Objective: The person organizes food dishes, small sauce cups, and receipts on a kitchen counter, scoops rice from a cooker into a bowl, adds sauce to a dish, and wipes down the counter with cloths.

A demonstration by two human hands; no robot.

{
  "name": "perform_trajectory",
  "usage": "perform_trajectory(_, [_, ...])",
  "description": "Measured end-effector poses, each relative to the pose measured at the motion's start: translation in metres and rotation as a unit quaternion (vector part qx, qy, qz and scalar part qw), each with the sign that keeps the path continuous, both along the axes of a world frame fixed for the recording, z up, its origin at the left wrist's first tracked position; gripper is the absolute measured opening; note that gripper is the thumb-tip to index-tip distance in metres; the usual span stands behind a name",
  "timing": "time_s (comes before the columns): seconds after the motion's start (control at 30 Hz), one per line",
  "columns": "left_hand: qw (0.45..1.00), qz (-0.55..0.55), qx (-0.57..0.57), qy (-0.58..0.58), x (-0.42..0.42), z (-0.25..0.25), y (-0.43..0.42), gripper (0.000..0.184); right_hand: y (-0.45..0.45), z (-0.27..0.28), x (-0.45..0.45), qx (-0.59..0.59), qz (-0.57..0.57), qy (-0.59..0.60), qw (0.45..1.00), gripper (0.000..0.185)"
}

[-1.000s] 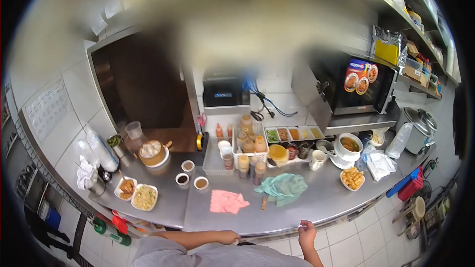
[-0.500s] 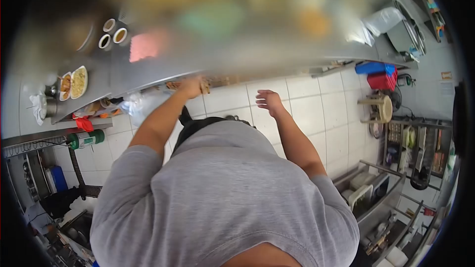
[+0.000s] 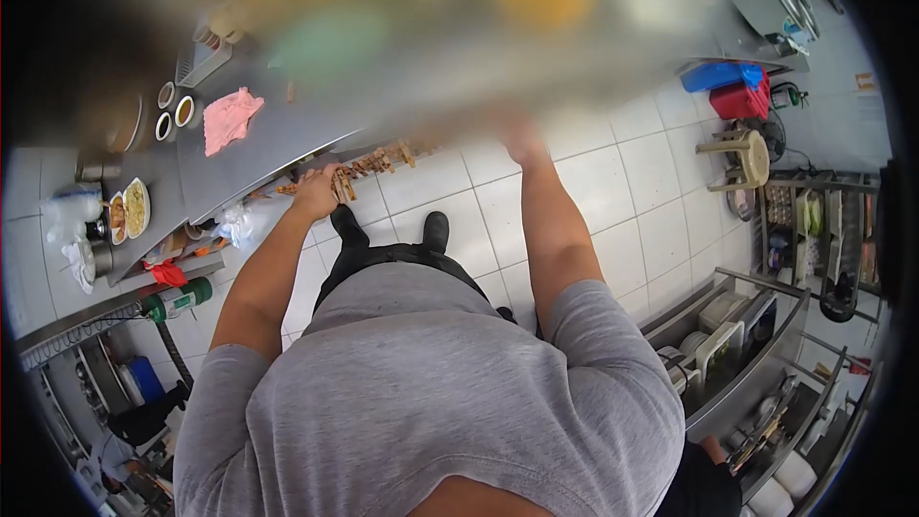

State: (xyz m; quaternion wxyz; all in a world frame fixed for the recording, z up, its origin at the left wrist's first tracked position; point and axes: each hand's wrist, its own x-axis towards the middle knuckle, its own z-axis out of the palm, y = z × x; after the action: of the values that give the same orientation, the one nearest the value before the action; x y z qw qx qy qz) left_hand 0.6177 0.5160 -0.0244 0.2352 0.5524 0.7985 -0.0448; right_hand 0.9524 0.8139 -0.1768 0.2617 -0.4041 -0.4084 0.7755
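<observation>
Along the front edge of the steel counter [image 3: 244,148] runs a row of small brown wooden pieces that look like clothespins [image 3: 378,161]. At the left end of this row is my left hand [image 3: 316,193], its fingers closed around one or more of the pins. Their exact grip is partly hidden by the hand itself. My right hand [image 3: 522,142] reaches forward beside the counter's edge, over the floor. A blur across the top of the view covers its fingers, so what they touch does not show.
On the counter lie a pink cloth [image 3: 232,122], small sauce bowls [image 3: 185,111] and a white food tray [image 3: 137,209]. A beige stool [image 3: 751,158] stands right, near red and blue bins [image 3: 739,96]. Behind me at right is a metal rack [image 3: 742,354].
My left hand has shifted left along the row of clothespins. The right hand has moved forward into the blur. The view has turned, and more of the row and my boots show.
</observation>
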Motion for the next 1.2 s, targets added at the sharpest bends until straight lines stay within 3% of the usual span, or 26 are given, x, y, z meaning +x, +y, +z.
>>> perform_trajectory(0.17, [1.000, 0.013, -0.020, -0.015, -0.002, -0.006, 0.008, 0.059, -0.013, -0.003, -0.002, -0.050, -0.044, 0.088, 0.994, 0.062])
perform_trajectory(0.27, [1.000, -0.001, -0.015, 0.010, -0.008, -0.020, 0.008, 0.061, -0.017, 0.000, -0.006, -0.018, -0.013, 0.051, 0.998, 0.060])
perform_trajectory(0.4, [0.999, -0.007, -0.037, 0.001, -0.019, -0.037, 0.010, 0.063, -0.029, -0.007, -0.004, -0.054, -0.079, 0.058, 0.994, 0.060])
perform_trajectory(0.47, [0.997, -0.016, -0.081, -0.007, -0.023, -0.029, 0.021, 0.069, -0.031, -0.028, 0.008, -0.028, -0.088, -0.057, 0.994, 0.053])
perform_trajectory(0.53, [0.993, -0.039, -0.110, 0.012, -0.027, -0.025, 0.028, 0.074, -0.049, 0.016, 0.034, 0.006, -0.039, -0.245, 0.969, 0.044])
perform_trajectory(0.6, [0.983, -0.038, -0.177, 0.037, -0.021, -0.016, 0.041, 0.088, -0.051, 0.065, 0.057, -0.021, -0.096, -0.208, 0.973, 0.017])
perform_trajectory(0.63, [0.969, -0.032, -0.236, 0.062, 0.010, 0.028, 0.061, 0.095, -0.030, 0.085, 0.069, -0.027, -0.123, -0.173, 0.977, 0.022])
perform_trajectory(0.67, [0.966, -0.099, -0.239, 0.025, 0.014, 0.033, 0.070, 0.097, -0.011, 0.105, 0.083, -0.037, -0.149, -0.138, 0.978, 0.026])
perform_trajectory(0.7, [0.971, -0.150, -0.166, -0.079, 0.005, 0.023, 0.070, 0.080, 0.016, 0.137, 0.091, 0.005, -0.182, -0.132, 0.974, 0.023])
perform_trajectory(0.73, [0.970, -0.158, -0.163, -0.082, 0.011, 0.039, 0.096, 0.080, 0.048, 0.174, 0.093, 0.046, -0.214, -0.127, 0.967, 0.021])
perform_trajectory(0.8, [0.950, -0.012, -0.153, -0.271, 0.043, 0.089, 0.165, 0.055, 0.109, 0.245, 0.087, 0.136, -0.236, -0.180, 0.945, 0.016])
perform_trajectory(0.83, [0.946, -0.029, -0.082, -0.313, 0.053, 0.093, 0.194, 0.046, 0.140, 0.277, 0.079, 0.200, -0.225, -0.259, 0.918, 0.015])
perform_trajectory(0.87, [0.935, -0.045, -0.012, -0.351, 0.062, 0.098, 0.221, 0.038, 0.166, 0.295, 0.069, 0.259, -0.211, -0.334, 0.881, 0.014])
perform_trajectory(0.93, [0.916, -0.156, 0.129, -0.345, 0.087, 0.121, 0.277, 0.036, 0.213, 0.301, 0.052, 0.510, -0.186, -0.427, 0.723, 0.012])
perform_trajectory(1.0, [0.901, -0.195, 0.145, -0.360, 0.110, 0.150, 0.330, 0.036, 0.264, 0.270, 0.036, 0.549, -0.129, -0.501, 0.657, 0.013])
perform_trajectory(1.03, [0.884, -0.231, 0.156, -0.375, 0.121, 0.163, 0.348, 0.035, 0.275, 0.264, 0.030, 0.545, -0.093, -0.488, 0.675, 0.014])
perform_trajectory(1.1, [0.874, -0.259, 0.146, -0.385, 0.144, 0.184, 0.379, 0.034, 0.290, 0.235, 0.023, 0.559, -0.044, -0.499, 0.661, 0.015])
perform_trajectory(1.13, [0.863, -0.281, 0.137, -0.397, 0.155, 0.193, 0.397, 0.034, 0.285, 0.241, 0.022, 0.517, -0.027, -0.526, 0.674, 0.015])
perform_trajectory(1.17, [0.859, -0.299, 0.130, -0.395, 0.164, 0.201, 0.412, 0.034, 0.280, 0.257, 0.030, 0.474, 0.063, -0.538, 0.695, 0.023])
perform_trajectory(1.2, [0.856, -0.310, 0.132, -0.392, 0.174, 0.206, 0.427, 0.034, 0.270, 0.274, 0.039, 0.464, 0.030, -0.528, 0.711, 0.034])
